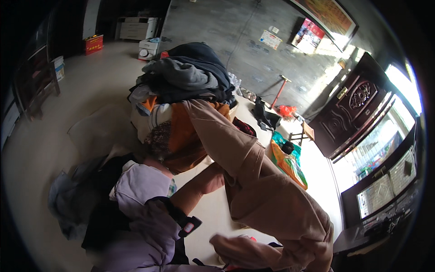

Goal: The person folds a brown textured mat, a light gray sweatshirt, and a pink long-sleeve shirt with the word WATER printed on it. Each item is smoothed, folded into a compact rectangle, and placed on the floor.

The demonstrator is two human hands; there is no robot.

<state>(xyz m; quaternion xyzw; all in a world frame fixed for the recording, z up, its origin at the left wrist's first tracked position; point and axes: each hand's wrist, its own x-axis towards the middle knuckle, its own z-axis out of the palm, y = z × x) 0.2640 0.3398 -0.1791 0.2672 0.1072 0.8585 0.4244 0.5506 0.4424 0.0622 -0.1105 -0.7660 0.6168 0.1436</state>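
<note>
A long pinkish-brown garment [272, 197] stretches from a heap of clothes down to the lower right. My left hand [214, 180] touches its near edge; the fingers are hidden behind the cloth, so their grip cannot be made out. The left forearm wears a black strap with a small black device [190, 226]. My right hand is not in view; folds of the garment fill the lower right. The heap holds a grey garment [187, 73], dark clothes and an orange-brown cloth [187, 136]. A pale lilac cloth [142, 180] lies beside my left arm.
Dark and grey clothes [71, 200] are at the left. Beyond the garment lie a green and orange bag [289, 159], a small folding stool [307, 132] and a red-handled pump [278, 91]. A dark carved door [353, 105] stands at the right, a red box [93, 45] far back.
</note>
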